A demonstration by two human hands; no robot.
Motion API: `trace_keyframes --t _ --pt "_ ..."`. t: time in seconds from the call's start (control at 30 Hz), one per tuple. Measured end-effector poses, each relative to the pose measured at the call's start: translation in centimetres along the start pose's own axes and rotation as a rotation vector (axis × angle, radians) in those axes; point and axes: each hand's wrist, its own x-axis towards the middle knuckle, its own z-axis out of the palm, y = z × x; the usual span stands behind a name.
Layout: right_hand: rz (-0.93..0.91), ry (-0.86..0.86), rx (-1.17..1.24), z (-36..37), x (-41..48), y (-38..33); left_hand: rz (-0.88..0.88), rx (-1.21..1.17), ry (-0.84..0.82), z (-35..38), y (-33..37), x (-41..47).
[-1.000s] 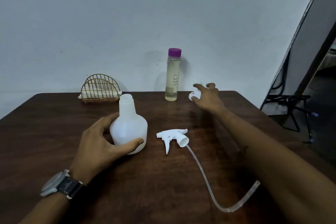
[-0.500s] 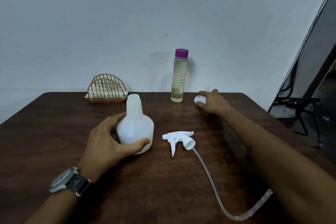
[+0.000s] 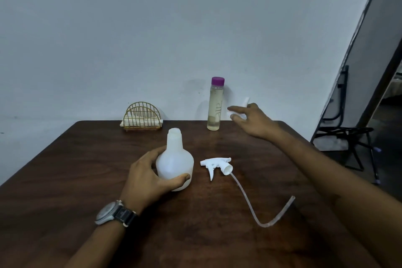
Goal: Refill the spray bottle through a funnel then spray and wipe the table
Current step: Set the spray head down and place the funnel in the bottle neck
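A white spray bottle [image 3: 175,160] stands open-necked on the dark wooden table [image 3: 87,169]; my left hand [image 3: 148,177] grips its round body from the left. Its white trigger head [image 3: 216,162] lies on the table to the right, with a long clear tube [image 3: 261,209] curling toward me. My right hand [image 3: 253,121] is raised above the far side of the table and holds a small white funnel [image 3: 244,106], mostly hidden by the fingers, its spout sticking up. A clear bottle with a purple cap [image 3: 215,104], holding pale liquid, stands just left of that hand.
A gold wire holder with folded white cloths [image 3: 142,118] sits at the table's far edge by the wall. A black metal stand [image 3: 348,135] is on the floor past the table's right side.
My right hand has lifted the funnel off the table, beside the purple-capped bottle. My left hand stays on the spray bottle. The camera has tilted slightly.
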Motion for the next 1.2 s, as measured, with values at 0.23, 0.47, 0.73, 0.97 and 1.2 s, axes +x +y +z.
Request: trace_keyframes --t 0.23,0.47,0.73,0.97,1.2 --pt "0.051 -0.108 0.652 -4.9 -6.7 -10.6 0.012 -0.012 0.006 -1.7 1.4 -3.6" --pt "0.122 -0.438 1.035 -3.1 -10.9 -18.1 0.025 -0.033 -0.018 -3.0 2.4 -6.5" --pt "0.374 -0.558 1.350 0.0 -12.5 -19.7 0.024 -0.048 -0.010 -3.3 2.9 -7.1" --pt "0.463 -0.508 1.267 -0.1 -11.8 -18.9 0.024 -0.037 -0.003 -3.3 2.8 -7.2" --pt "0.457 -0.535 1.198 0.6 -11.8 -18.7 0.032 -0.028 -0.003 -3.2 2.9 -7.2"
